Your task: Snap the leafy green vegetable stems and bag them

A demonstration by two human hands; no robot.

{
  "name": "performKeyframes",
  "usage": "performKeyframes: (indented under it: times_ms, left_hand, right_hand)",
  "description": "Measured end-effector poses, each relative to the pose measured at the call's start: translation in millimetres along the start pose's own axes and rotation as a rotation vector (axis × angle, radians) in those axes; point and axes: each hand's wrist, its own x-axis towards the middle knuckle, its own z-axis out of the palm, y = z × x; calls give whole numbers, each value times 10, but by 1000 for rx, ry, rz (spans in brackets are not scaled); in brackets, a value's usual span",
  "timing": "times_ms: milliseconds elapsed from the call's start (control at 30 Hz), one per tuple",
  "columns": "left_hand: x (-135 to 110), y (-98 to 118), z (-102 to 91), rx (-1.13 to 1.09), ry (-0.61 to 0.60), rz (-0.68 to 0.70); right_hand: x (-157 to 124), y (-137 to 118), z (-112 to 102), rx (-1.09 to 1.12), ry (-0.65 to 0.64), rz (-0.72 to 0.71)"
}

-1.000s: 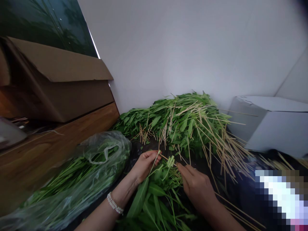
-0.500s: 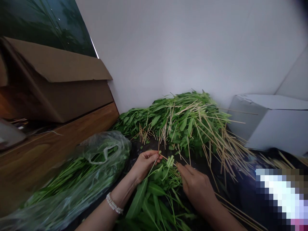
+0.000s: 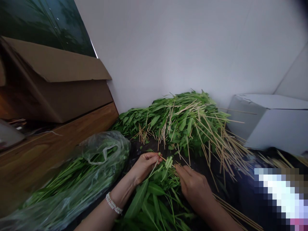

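My left hand (image 3: 143, 166), with a bead bracelet on the wrist, pinches the cut ends of a small bunch of green leafy stems (image 3: 163, 173). My right hand (image 3: 194, 187) is closed on a thin bamboo skewer (image 3: 176, 166) whose tip meets the bunch from the right. The stems' long leaves (image 3: 149, 205) trail toward me between my forearms. Just beyond my hands lies a big heap of skewered greens (image 3: 183, 123) with many stick ends poking out.
A clear plastic bag of loose greens (image 3: 79, 179) lies at the left against a wooden ledge (image 3: 60, 141) that carries an open cardboard box (image 3: 55, 86). A white box (image 3: 271, 123) stands at the right. Loose skewers (image 3: 231, 150) are scattered on the dark sheet.
Both hands have stayed on the bunch, shifting slightly lower in view; the right hand has edged a little closer to the stems.
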Motion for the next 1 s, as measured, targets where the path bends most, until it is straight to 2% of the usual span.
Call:
performKeyframes:
  times_ms: [200,533,767,1000]
  left_hand:
    - [-10,-7,-1,28,-47,1]
    - [-3,-72,4,57,-27,-24]
    - [-4,-55,-31,192,-14,21]
    - [-28,-71,-5,300,-105,22]
  right_hand:
    - [-9,-10,16,10,2,14]
    - [-25,-12,74,28,-2,19]
    - [-23,-20,77,46,-3,21]
    - [1,-43,41,64,-4,12]
